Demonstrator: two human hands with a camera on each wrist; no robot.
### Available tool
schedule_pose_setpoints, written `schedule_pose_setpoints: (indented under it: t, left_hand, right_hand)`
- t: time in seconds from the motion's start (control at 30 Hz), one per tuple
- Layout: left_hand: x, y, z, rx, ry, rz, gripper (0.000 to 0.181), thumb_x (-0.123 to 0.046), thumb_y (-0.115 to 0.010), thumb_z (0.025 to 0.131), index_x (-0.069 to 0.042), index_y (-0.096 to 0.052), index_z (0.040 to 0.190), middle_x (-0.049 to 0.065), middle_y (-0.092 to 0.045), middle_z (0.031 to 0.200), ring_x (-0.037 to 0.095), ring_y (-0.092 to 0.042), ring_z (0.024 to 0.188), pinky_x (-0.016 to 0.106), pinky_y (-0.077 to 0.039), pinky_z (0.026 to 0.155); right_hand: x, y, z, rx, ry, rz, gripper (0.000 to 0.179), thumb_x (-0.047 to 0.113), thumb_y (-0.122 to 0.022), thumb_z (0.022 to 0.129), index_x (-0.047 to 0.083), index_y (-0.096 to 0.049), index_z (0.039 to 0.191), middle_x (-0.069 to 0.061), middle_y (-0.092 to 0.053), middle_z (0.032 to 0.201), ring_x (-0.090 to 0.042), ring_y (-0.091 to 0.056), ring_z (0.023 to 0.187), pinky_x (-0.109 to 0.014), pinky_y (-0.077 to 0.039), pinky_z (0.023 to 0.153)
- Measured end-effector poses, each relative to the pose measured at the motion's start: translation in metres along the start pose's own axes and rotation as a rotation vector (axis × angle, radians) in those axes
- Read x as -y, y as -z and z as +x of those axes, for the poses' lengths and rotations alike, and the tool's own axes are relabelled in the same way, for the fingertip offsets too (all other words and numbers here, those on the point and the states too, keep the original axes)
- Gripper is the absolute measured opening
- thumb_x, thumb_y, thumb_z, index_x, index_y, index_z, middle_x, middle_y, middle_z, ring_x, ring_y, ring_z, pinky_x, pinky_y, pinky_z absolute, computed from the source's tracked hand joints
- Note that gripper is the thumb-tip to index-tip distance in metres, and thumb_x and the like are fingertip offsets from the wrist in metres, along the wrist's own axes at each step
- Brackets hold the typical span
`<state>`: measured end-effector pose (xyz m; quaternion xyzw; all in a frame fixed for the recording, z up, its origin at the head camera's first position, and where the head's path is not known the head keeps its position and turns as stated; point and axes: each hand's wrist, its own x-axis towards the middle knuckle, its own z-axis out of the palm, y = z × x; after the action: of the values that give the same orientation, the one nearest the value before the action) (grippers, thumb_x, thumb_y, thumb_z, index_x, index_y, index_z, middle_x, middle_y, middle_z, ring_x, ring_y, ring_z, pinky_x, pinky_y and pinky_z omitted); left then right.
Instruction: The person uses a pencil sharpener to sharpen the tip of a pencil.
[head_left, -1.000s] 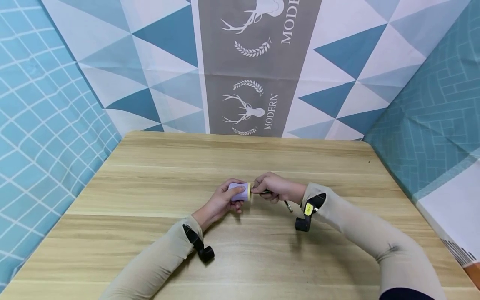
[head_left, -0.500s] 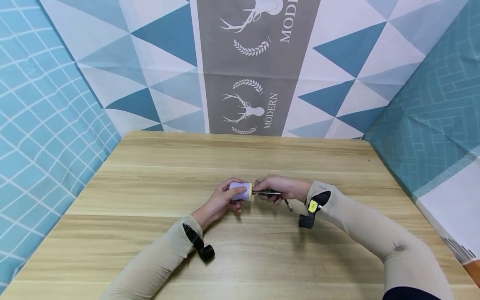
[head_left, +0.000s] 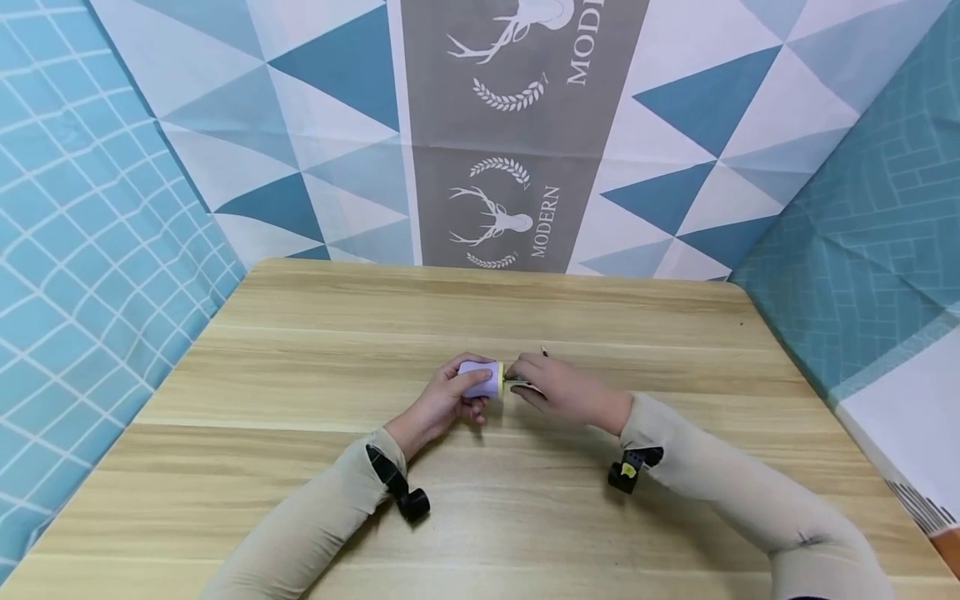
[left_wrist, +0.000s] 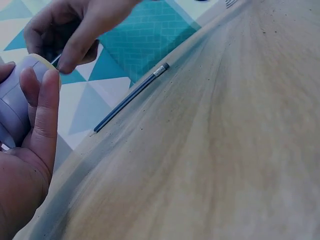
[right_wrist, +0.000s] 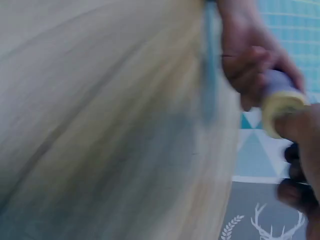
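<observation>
My left hand (head_left: pixel 442 396) grips a lilac barrel-shaped pencil sharpener (head_left: pixel 477 380) with a yellow end, thumb along its near side. The sharpener lies sideways, yellow end toward my right hand (head_left: pixel 558 387). With fingertips close at that end, my right hand pinches a slim dark pencil (head_left: pixel 517 382), mostly hidden by the fingers; its front meets the yellow end. In the left wrist view, the sharpener (left_wrist: pixel 17 100) shows beside raised fingers. Another pencil (left_wrist: pixel 131 97), dark with an eraser tip, lies on the table. In the head view only its point (head_left: pixel 544 351) shows past my right hand.
The wooden table (head_left: pixel 375 533) stretches around both hands. Patterned cloths hang behind it (head_left: pixel 337 150) and at both sides. Each wrist carries a black strapped camera, the left (head_left: pixel 412 504) and the right (head_left: pixel 624 475).
My right hand has twisted at the wrist, its back now turned up, covering the eraser end of the lying pencil and baring its point. The left hand keeps its grip on the sharpener.
</observation>
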<state>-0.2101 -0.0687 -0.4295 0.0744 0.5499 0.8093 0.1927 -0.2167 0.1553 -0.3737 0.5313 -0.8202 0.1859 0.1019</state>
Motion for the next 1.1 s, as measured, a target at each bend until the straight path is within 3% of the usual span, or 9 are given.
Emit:
schedule_pose_setpoints:
  t: [0.3,0.37,0.43,0.53,0.7,0.97,1.1]
  left_hand:
    - [0.0,0.001,-0.001,-0.005,-0.014,-0.005,0.015,-0.011,-0.058,0.096,-0.016,-0.064,0.109,0.009,-0.059,0.072,0.011,-0.056,0.049,0.027,-0.057,0.047]
    - [0.0,0.001,-0.001,-0.004,-0.009,-0.001,0.016,-0.011,-0.058,0.096,-0.014,-0.063,0.111,0.009,-0.059,0.072,0.011,-0.056,0.05,0.027,-0.057,0.048]
    - [0.0,0.001,-0.002,-0.007,-0.007,0.004,0.016,-0.012,-0.058,0.097,-0.013,-0.062,0.112,0.009,-0.059,0.071,0.011,-0.056,0.05,0.027,-0.058,0.048]
    - [0.0,0.002,-0.002,-0.014,-0.008,0.005,0.016,-0.012,-0.058,0.097,-0.012,-0.062,0.112,0.009,-0.059,0.072,0.011,-0.056,0.05,0.026,-0.057,0.048]
    - [0.0,0.002,-0.001,-0.01,-0.005,0.007,0.016,-0.011,-0.058,0.097,-0.012,-0.063,0.112,0.01,-0.059,0.074,0.011,-0.056,0.05,0.027,-0.057,0.048]
    - [0.001,0.0,-0.002,0.004,-0.006,0.017,0.017,-0.007,-0.059,0.095,-0.014,-0.064,0.11,0.011,-0.057,0.074,0.011,-0.056,0.048,0.028,-0.058,0.048]
    - [0.002,-0.002,-0.002,0.02,-0.006,0.064,0.024,-0.006,-0.061,0.094,-0.003,-0.06,0.118,0.01,-0.058,0.075,0.011,-0.056,0.048,0.029,-0.059,0.047]
  right_hand:
    - [-0.009,-0.016,0.006,-0.152,0.24,-0.345,0.009,0.007,-0.065,0.093,0.002,-0.058,0.094,-0.005,-0.061,0.081,-0.015,-0.057,0.064,-0.021,-0.052,0.053]
    - [-0.01,-0.017,0.006,-0.16,0.259,-0.375,0.009,0.008,-0.064,0.092,0.002,-0.057,0.093,-0.004,-0.062,0.078,-0.015,-0.057,0.061,-0.02,-0.05,0.049]
    - [-0.01,-0.018,0.008,-0.144,0.226,-0.328,0.009,0.008,-0.064,0.092,0.003,-0.056,0.091,-0.003,-0.062,0.074,-0.013,-0.056,0.058,-0.018,-0.048,0.048]
    - [-0.008,-0.017,0.013,-0.092,0.097,-0.128,0.013,0.005,-0.066,0.092,0.006,-0.054,0.086,-0.001,-0.061,0.069,-0.008,-0.051,0.054,-0.017,-0.044,0.046]
    - [-0.007,-0.011,0.02,-0.002,-0.192,0.276,0.018,0.003,-0.065,0.093,0.008,-0.055,0.079,0.0,-0.056,0.063,-0.002,-0.041,0.052,-0.019,-0.036,0.045]
    - [-0.012,-0.005,0.022,0.159,-0.677,0.932,0.022,0.005,-0.06,0.093,0.006,-0.051,0.074,0.002,-0.037,0.051,-0.009,-0.027,0.041,-0.022,-0.022,0.036]
    - [-0.015,-0.005,0.018,0.276,-0.864,1.242,0.021,0.009,-0.05,0.099,0.006,-0.045,0.078,0.003,-0.034,0.053,-0.006,-0.026,0.041,-0.018,-0.017,0.035]
